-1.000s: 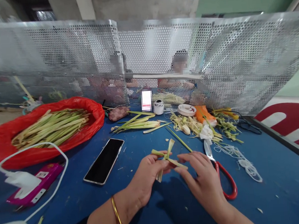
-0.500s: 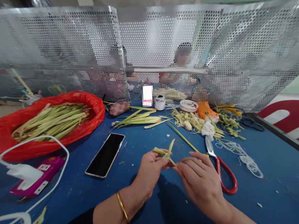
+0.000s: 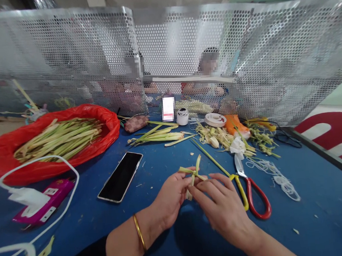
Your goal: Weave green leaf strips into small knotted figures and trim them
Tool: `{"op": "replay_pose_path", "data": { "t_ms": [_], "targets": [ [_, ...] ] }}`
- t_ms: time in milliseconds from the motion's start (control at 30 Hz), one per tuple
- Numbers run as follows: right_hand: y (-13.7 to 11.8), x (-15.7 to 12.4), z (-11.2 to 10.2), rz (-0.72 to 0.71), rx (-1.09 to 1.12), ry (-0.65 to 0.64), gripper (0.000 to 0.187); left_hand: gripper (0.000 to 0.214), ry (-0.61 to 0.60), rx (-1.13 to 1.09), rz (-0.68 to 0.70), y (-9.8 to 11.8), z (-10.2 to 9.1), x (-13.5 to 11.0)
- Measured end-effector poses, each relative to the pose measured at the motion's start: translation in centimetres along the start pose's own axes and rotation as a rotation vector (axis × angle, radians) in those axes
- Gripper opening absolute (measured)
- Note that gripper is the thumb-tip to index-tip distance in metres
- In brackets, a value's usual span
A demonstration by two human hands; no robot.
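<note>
Both hands together low over the blue surface (image 3: 178, 236), just above it near the front edge. Left hand (image 3: 171, 198), gold bangle (image 3: 140, 235) on its wrist, with fingers closed around a small cluster of crossed pale green leaf strips (image 3: 192, 172); strip ends sticking up and out to the left above the thumb. Right hand (image 3: 223, 208) meeting it from the right, fingers (image 3: 203, 186) pinched shut on the same leaf strips, palm turned down. Leaf strips held clear of the surface, between the two hands.

Just right of the right hand, scissors (image 3: 253, 190) with one red and one yellow handle lying flat, blades pointing away. Beyond them a tangle of white string (image 3: 280, 179) and a heap of leaf trimmings (image 3: 218, 138). A long single green stalk (image 3: 210, 158) lying diagonally between trimmings and hands. To the left, a dark phone (image 3: 121, 176) face up, further left a pink power bank (image 3: 44, 207) with a white charger and cable (image 3: 72, 178). At far left a red plastic bag (image 3: 109, 126) full of long green stalks. Perforated metal screen (image 3: 66, 61) standing along the far edge, two people dimly visible behind it.
</note>
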State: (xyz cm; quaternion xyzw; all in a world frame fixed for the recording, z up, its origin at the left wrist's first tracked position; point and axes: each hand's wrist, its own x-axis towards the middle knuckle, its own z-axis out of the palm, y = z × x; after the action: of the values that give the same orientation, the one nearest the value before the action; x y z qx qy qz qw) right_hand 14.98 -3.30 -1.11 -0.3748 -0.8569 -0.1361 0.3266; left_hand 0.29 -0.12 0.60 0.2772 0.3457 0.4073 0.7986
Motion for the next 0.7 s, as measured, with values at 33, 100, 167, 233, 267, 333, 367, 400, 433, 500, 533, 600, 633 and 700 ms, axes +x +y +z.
{"op": "replay_pose_path", "data": {
  "t_ms": [33, 100, 167, 233, 267, 333, 367, 400, 433, 500, 533, 600, 633, 700],
  "targets": [
    [-0.1, 0.0, 0.1, -0.010, -0.014, -0.022, 0.033, 0.037, -0.014, 0.003, -0.004, -0.2, 0.0, 0.0],
    [-0.2, 0.1, 0.2, -0.021, -0.039, -0.041, 0.031, 0.041, -0.033, 0.019, -0.019, -0.5, -0.1, 0.0],
    [-0.1, 0.1, 0.1, -0.028, -0.056, -0.031, 0.030, 0.044, -0.044, 0.036, -0.027, -0.6, -0.2, 0.0],
    [0.0, 0.0, -0.1, -0.044, -0.065, -0.025, 0.028, 0.045, -0.045, 0.043, -0.027, -0.7, -0.4, 0.0],
    [0.0, 0.0, -0.2, -0.059, -0.071, -0.029, 0.028, 0.046, -0.043, 0.040, -0.029, -0.7, -0.4, 0.0],
    [0.0, -0.1, -0.1, -0.098, -0.092, -0.041, 0.028, 0.046, -0.034, 0.033, -0.030, -0.7, -0.5, 0.0],
    [0.0, -0.2, -0.1, -0.118, -0.100, -0.048, 0.027, 0.047, -0.032, 0.030, -0.030, -0.7, -0.5, 0.0],
    [0.0, -0.3, 0.0, -0.133, -0.102, -0.051, 0.027, 0.046, -0.034, 0.027, -0.028, -0.7, -0.5, 0.0],
    [0.0, -0.3, 0.0, -0.135, -0.094, -0.050, 0.027, 0.044, -0.042, 0.026, -0.026, -0.8, -0.4, 0.0],
    [0.0, -0.3, 0.0, -0.098, -0.048, -0.020, 0.026, 0.039, -0.057, 0.027, -0.017, -0.8, -0.4, 0.0],
    [0.0, -0.3, -0.1, -0.061, -0.016, 0.004, 0.024, 0.037, -0.055, 0.030, -0.010, -0.8, -0.4, 0.0],
    [0.1, 0.0, -0.5, 0.031, 0.047, 0.052, 0.021, 0.038, -0.020, 0.054, 0.012, -0.8, -0.4, 0.0],
    [0.1, 0.2, -0.8, 0.074, 0.073, 0.065, 0.020, 0.040, 0.002, 0.074, 0.024, -0.8, -0.4, 0.0],
    [0.3, 0.5, -1.3, 0.152, 0.105, 0.069, 0.019, 0.044, 0.039, 0.124, 0.040, -0.7, -0.4, 0.0]
  ]
}}
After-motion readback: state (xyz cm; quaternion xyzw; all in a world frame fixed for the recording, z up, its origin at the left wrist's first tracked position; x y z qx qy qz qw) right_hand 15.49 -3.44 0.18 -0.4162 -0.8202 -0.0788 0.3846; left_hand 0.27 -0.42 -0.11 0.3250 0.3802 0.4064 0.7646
